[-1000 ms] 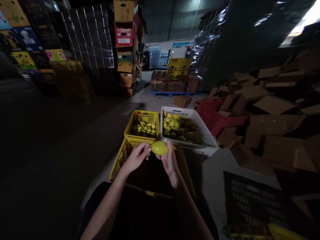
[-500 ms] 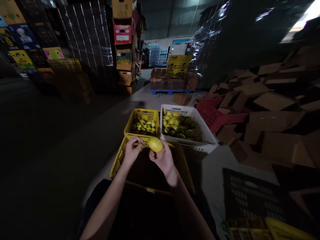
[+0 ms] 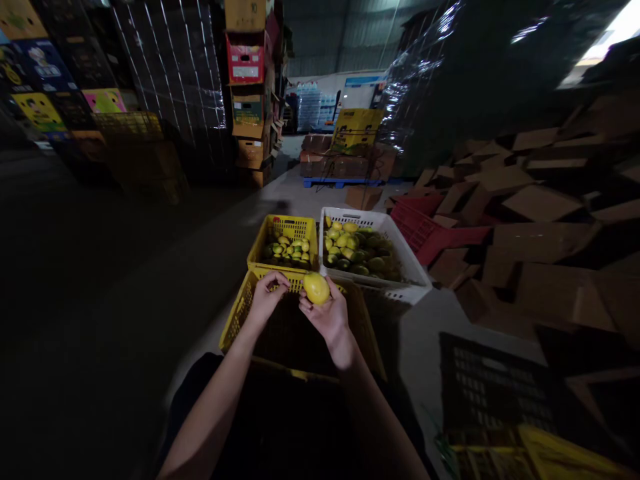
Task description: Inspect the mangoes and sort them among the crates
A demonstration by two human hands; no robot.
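The yellow fruit, smooth and oval, sits in the right hand, whose thumb and fingers wrap its near side and the side away from the other hand; the left hand is just beside it, apart from the skin, its thumb and fingers curled towards one another; whether they pinch something small cannot be told.

The fruit would likely be light enough for one hand, firm with a little give, rather slick where the skin shines; it could bruise under hard fingertips, so a broad, gentle hold around its widest part seems best, the ends left free.

Below both hands is a large yellow crate, its inside deep in shadow; just beyond the left hand, a smaller yellow basket holds green and yellow fruit; beyond the right hand and off to its right, a white crate holds more; the rims of these two stand between the hands and their contents.

Farther right of the right hand lie a red crate and a heap of cardboard boxes; well ahead of the hands are a column of stacked cartons and a blue pallet; none of these stands between the hands and the held fruit.
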